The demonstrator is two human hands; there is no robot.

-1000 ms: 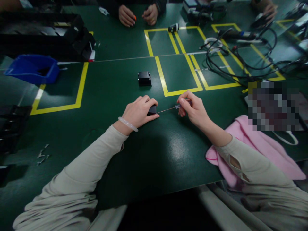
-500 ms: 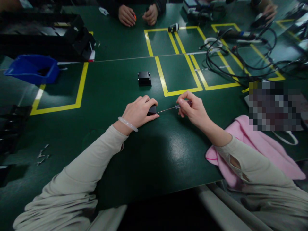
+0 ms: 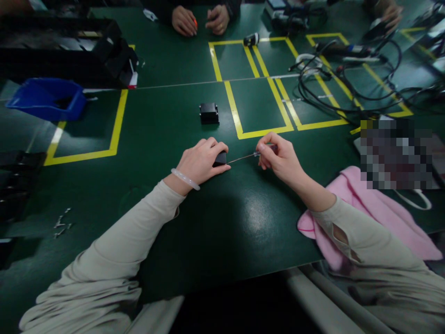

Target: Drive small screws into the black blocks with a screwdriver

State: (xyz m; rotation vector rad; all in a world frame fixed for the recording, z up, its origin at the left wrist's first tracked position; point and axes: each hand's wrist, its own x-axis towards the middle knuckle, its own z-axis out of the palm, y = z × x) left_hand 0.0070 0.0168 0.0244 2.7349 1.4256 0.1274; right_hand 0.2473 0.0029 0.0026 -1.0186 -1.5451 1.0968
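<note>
My left hand [image 3: 200, 161] lies curled over a small black block [image 3: 220, 159] on the green table, pinning it down. My right hand [image 3: 279, 157] pinches the handle of a thin screwdriver [image 3: 255, 154]. Its metal shaft runs left to the block's right side. A white bangle [image 3: 185, 179] circles my left wrist. A second black block [image 3: 209, 113] stands alone a little farther back.
A blue bin [image 3: 47, 98] sits at the far left beside black fixtures [image 3: 69, 51]. Tangled black cables [image 3: 347, 79] cover the back right. A pink cloth [image 3: 368, 218] lies by my right arm. Small screws [image 3: 61, 221] lie front left. Another person's hands [image 3: 200, 21] rest at the far edge.
My right hand's fingers have shifted slightly on the screwdriver handle. My left hand and the block stay put.
</note>
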